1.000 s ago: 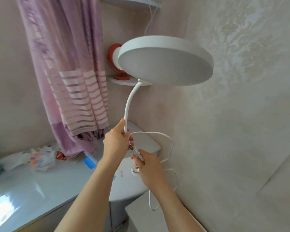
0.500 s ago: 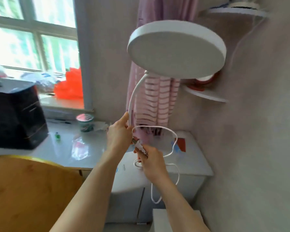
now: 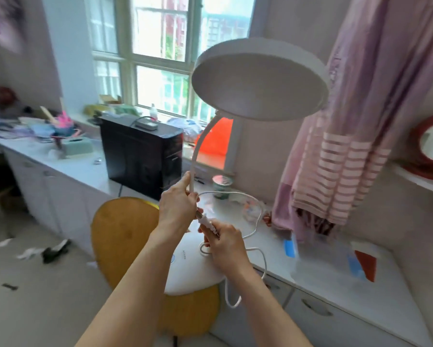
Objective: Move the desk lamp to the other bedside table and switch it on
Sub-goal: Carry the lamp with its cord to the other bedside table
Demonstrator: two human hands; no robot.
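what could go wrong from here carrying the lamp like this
1. The left hand carries the whole lamp by its thin neck. The broad base hangs below the grip and may swing or slip.
2. The cord dangles in loose loops from the right hand and could snag on the yellow chair.
3. The wide lamp head appears close to the curtain and might catch it in a turn.

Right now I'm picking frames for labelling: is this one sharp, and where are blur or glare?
Head view: the left hand and right hand, gripping the desk lamp and its cord, are fairly sharp; head view's left edge and floor smear with motion blur; the window is blown out.
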